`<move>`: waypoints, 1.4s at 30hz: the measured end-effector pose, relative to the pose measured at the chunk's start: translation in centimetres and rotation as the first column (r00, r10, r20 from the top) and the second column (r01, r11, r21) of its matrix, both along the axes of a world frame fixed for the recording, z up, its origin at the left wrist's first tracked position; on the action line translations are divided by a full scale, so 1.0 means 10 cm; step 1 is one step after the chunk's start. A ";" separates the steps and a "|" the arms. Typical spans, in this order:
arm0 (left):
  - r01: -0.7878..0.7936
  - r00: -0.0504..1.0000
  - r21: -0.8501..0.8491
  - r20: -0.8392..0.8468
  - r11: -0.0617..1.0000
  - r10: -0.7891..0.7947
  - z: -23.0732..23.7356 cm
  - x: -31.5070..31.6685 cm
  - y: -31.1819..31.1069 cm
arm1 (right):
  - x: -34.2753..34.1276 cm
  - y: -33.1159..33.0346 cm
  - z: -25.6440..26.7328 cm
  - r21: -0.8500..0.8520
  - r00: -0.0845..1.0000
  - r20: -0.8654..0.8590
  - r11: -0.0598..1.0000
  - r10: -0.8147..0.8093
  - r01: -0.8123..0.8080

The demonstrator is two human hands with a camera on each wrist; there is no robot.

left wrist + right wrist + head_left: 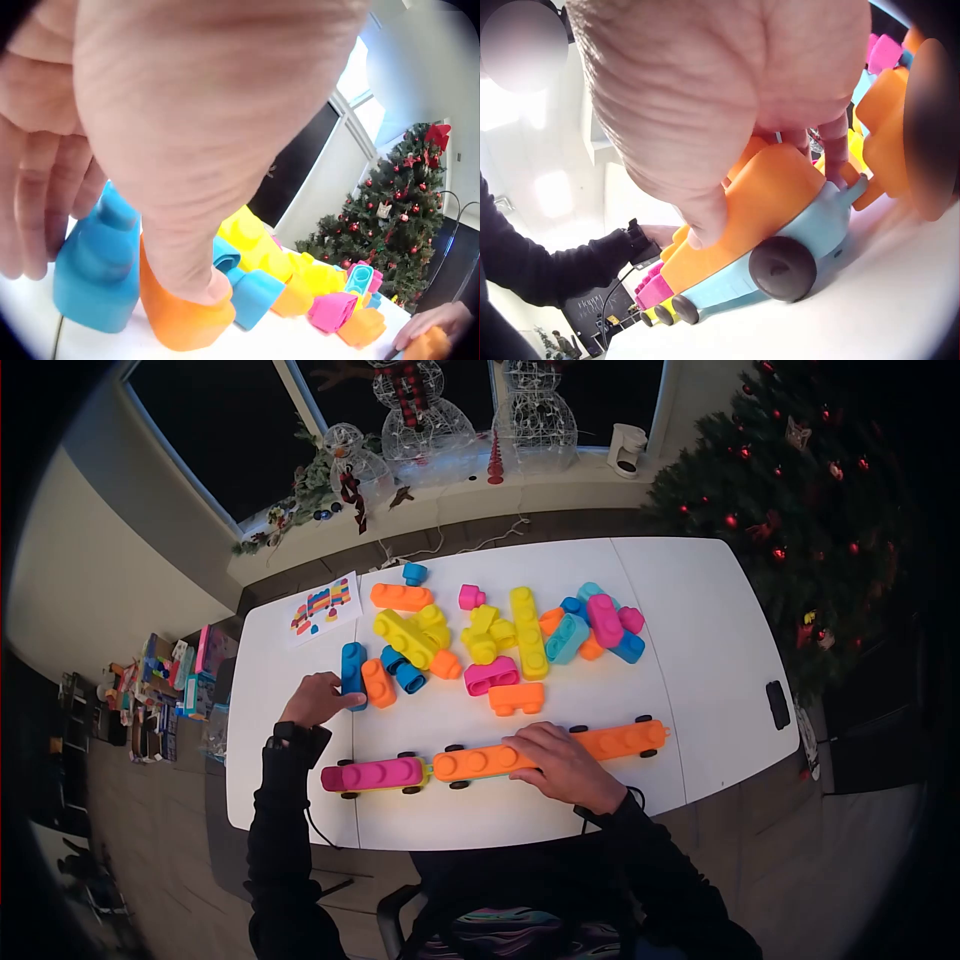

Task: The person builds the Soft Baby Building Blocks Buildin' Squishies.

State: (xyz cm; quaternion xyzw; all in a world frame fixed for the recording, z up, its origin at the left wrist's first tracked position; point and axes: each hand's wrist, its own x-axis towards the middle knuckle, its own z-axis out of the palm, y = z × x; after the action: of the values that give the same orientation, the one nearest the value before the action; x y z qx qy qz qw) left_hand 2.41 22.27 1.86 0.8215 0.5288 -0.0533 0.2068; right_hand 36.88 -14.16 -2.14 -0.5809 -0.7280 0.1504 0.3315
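Note:
My left hand [318, 700] is at the left end of the loose blocks, beside a long blue block [352, 668]. In the left wrist view its fingers extend along the far side of the blue block [101, 262], and the thumb lies over an orange block [176, 315]; whether they touch is unclear. My right hand [562, 760] holds an orange block [769, 199] between thumb and fingers. That block sits on a light blue wheeled base [724, 281]. A magenta block [375, 774] on a yellow wheeled base is joined at its left, with another orange-topped car [625, 740] at its right.
Yellow blocks [480, 635], more colored blocks and a printed picture sheet [325, 607] lie across the far part of the white table [730, 690]. A dark object [777, 705] rests near the right edge. A decorated tree [790, 510] stands beyond.

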 end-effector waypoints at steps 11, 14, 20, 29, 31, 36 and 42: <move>-0.219 0.879 -0.348 0.335 0.912 0.339 -0.30 -0.34 0.12 | 0.03 -0.06 -0.01 -0.038 0.999 -0.019 0.999 -0.026 0.026; -0.225 0.809 -0.446 0.410 0.866 0.421 -0.01 -0.51 -0.01 | 0.12 -0.13 0.10 -0.019 0.995 -0.063 0.997 -0.076 0.075; -0.061 0.782 -0.166 0.605 0.984 0.151 0.67 0.06 -1.04 | 0.48 -0.45 0.38 -0.020 0.948 -0.101 0.954 -0.301 0.301; 0.555 0.601 0.155 0.605 0.818 -0.523 0.59 1.89 -2.41 | 0.90 -1.01 0.76 -0.071 0.831 -0.203 0.854 -0.519 0.516; 0.586 0.592 0.150 0.592 0.797 -0.547 0.47 2.10 -2.51 | 0.98 -1.12 0.68 -0.065 0.889 -0.125 0.898 -0.441 0.436; 0.642 0.617 0.062 0.550 0.764 -0.563 0.29 2.34 -2.63 | 1.05 -1.24 0.47 -0.101 0.869 -0.090 0.872 -0.487 0.479; 0.658 0.628 0.020 0.537 0.753 -0.563 0.10 2.36 -2.65 | 1.09 -1.25 0.33 -0.089 0.868 -0.068 0.870 -0.491 0.485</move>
State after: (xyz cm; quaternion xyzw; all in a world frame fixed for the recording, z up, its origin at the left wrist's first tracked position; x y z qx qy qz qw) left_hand 26.01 -4.19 2.89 0.9129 0.1358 0.0525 0.3813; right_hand 47.75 -26.63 1.15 -0.7499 -0.5365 0.1121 0.3704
